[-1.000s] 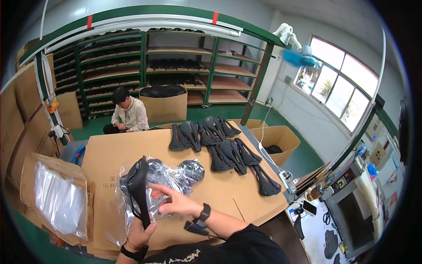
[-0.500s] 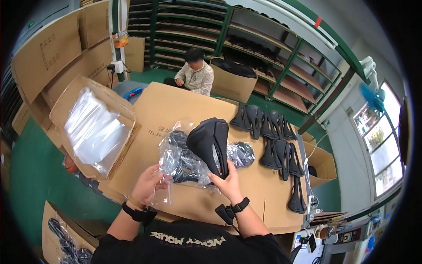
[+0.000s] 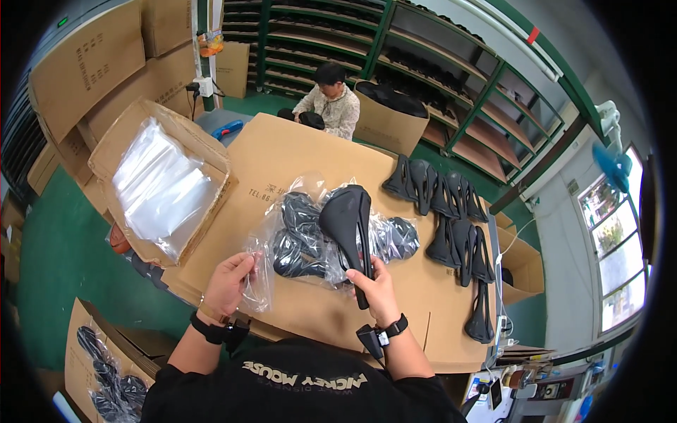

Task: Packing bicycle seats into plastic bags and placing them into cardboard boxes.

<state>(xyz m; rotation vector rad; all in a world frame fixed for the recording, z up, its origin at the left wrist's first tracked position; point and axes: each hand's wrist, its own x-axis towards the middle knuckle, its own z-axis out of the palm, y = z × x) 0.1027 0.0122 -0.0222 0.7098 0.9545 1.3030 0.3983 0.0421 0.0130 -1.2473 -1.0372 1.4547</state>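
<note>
My right hand [image 3: 376, 290] is closed on the narrow nose of a black bicycle saddle [image 3: 343, 220]. The saddle's wide end points away from me, and a long slot runs along it. Between the thumb and fingers of my left hand [image 3: 228, 282] is the edge of a clear plastic bag [image 3: 259, 285], which hangs loosely beside the hand. Beneath and behind the held saddle lie several saddles in clear wrapping [image 3: 299, 243], partly covered by it. Another wrapped saddle [image 3: 402, 238] sits just to its right.
Unwrapped black saddles [image 3: 462, 243] lie in rows along the right of the cardboard-covered table [image 3: 247, 151]. A carton [image 3: 224, 185] of flat clear bags [image 3: 159, 197] stands at left. Wrapped saddles [image 3: 113, 381] fill a lower-left box. Beyond the table, a person [image 3: 335, 102] sits near shelves [image 3: 317, 35].
The held saddle has turned, and its nose now shows below my right hand. My left hand still grips the bag. The whole view has shifted slightly. The seated person's hands are now at a dark object.
</note>
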